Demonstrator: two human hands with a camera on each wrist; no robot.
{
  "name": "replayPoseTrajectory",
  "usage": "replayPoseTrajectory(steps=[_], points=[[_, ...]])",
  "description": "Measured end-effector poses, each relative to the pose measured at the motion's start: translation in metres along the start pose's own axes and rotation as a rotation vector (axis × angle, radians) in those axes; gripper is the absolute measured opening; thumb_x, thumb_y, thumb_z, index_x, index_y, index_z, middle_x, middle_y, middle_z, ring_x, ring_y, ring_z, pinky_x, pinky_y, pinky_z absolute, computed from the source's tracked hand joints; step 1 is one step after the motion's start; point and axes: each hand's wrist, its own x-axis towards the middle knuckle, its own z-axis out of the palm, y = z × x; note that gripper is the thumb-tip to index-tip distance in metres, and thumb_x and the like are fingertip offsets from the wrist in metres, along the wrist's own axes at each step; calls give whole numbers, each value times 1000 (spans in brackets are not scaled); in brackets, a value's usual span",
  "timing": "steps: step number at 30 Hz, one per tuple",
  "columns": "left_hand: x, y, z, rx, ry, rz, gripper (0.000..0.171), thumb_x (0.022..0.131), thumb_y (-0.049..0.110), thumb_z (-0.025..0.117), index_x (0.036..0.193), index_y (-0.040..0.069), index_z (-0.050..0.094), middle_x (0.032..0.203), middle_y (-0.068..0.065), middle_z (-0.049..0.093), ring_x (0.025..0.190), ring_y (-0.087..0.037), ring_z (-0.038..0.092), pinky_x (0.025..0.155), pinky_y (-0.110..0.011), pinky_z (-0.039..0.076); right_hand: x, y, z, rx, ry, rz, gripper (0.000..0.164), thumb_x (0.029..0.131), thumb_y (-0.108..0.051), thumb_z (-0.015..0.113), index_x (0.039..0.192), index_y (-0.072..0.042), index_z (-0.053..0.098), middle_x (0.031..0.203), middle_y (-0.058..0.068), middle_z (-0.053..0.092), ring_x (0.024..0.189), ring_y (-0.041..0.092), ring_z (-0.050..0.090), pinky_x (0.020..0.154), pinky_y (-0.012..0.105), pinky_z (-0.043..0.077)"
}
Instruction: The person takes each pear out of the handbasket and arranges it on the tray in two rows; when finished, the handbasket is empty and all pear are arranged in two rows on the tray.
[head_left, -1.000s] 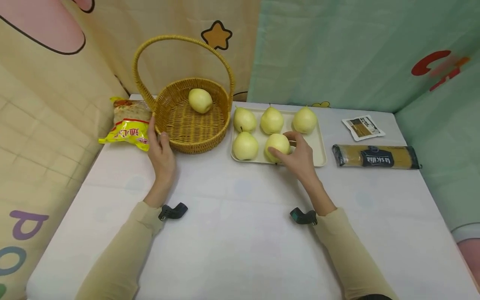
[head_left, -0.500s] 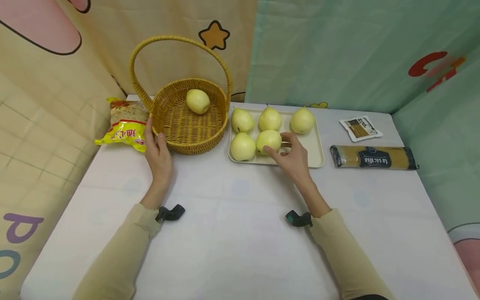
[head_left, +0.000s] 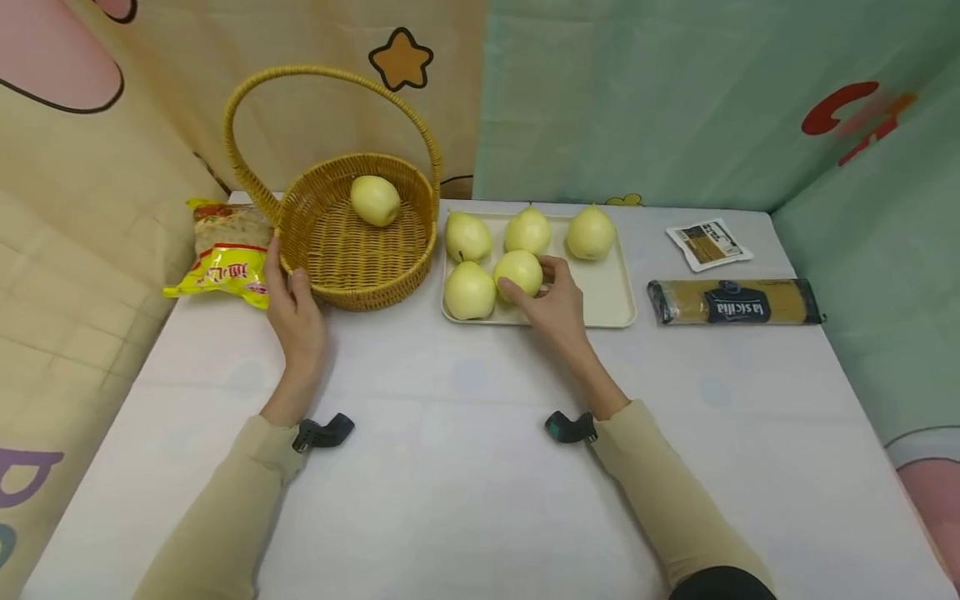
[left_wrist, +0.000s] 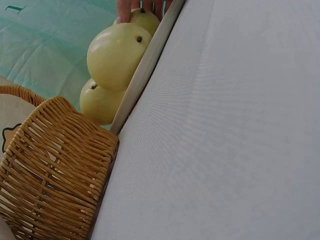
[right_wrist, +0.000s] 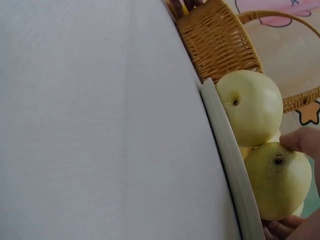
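My right hand (head_left: 555, 304) grips a pale yellow-green pear (head_left: 519, 273), thumb on the near side and fingers at its right. This pear is over the front of a cream tray (head_left: 611, 300), right beside the front-left pear (head_left: 470, 292). In the right wrist view, the thumb and fingers are around the gripped pear (right_wrist: 277, 180), its dark blossom end facing the camera. My left hand (head_left: 297, 329) touches the left outer wall of a woven basket (head_left: 367, 292), fingers fairly straight. One pear (head_left: 375, 201) lies inside the basket. More pears (head_left: 527, 231) stand along the tray's back.
A yellow snack bag (head_left: 228, 258) lies left of the basket, close to my left hand. Right of the tray are a small flat packet (head_left: 708, 244) and a long pack of pasta (head_left: 735, 302). The basket's tall handle (head_left: 330, 71) arches up before the curtain.
My right hand has shifted the gripped pear slightly left, up against the front-left pear. My left hand has stayed at the basket. The head view has shifted a little.
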Motion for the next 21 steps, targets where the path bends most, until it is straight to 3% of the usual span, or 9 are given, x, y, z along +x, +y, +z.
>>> replayPoseTrajectory(steps=[6,13,21], points=[[2,0,-1,6,-1,6,53,110,6,40,162,-1,34,170,-15,35,158,-25,31,124,-22,26,-1,-6,-5,-36,-26,48,73,87,-38,82,147,-8,52,132,14,63,117,27,59,97,42,52],[2,0,-1,-4,-6,18,53,110,6,41,162,-1,35,169,-15,35,158,-25,31,125,-24,27,-6,-13,-35,-182,-139,112,67,89,-43,74,141,-6,57,140,15,62,123,32,59,99,48,51],[3,-1,-3,-28,-8,-1,54,110,8,41,162,-1,34,170,-15,34,158,-24,31,125,-24,27,-5,-11,-37,-180,-158,100,71,92,-51,73,144,-7,56,145,12,60,127,31,59,101,48,51]])
